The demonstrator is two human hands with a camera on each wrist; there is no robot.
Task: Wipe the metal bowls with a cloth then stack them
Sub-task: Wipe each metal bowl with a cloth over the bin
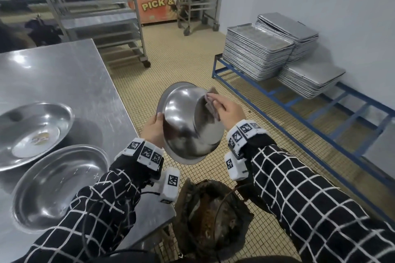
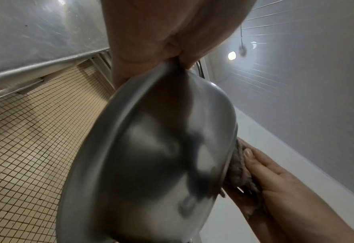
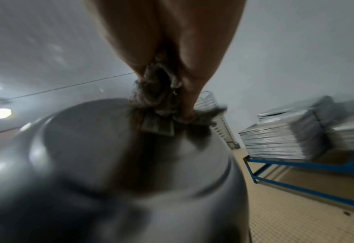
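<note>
our left grip point(image 1: 153, 130) pinches the rim of the metal bowl point(image 1: 188, 126), thumb curled over the edge, and holds it in the air off the worktop's point(image 1: 64, 74) corner, above a dark bin point(image 1: 211, 215) on the tiled floor, with its outer side turned up toward us. our right grip point(image 1: 227, 109) lies with fingers straight and pressed together on the cloth point(image 1: 210, 102), flattening it against the bowl's base; the left wrist view shows the cloth point(image 2: 239, 169) squeezed between those fingers point(image 2: 261, 166) and the metal. we judge we are mid-wipe on the outside of this bowl, so its wiping is under way but not finished, and whether its inside has been done we cannot tell. two more bowls rest on the worktop to our left, side by side and not nested: the near bowl point(image 1: 57, 186) looks fairly clean, the far bowl point(image 1: 32, 134) has a pale smear in its bottom, so we judge it at least is left to wipe. no stack has been started. both forearms are raised and bent in front of us, wrists turned inward, the left bracing the bowl while the right bears on it from the far side. beyond, stacked trays point(image 1: 275, 49) sit on a blue rack by the wall.
</note>
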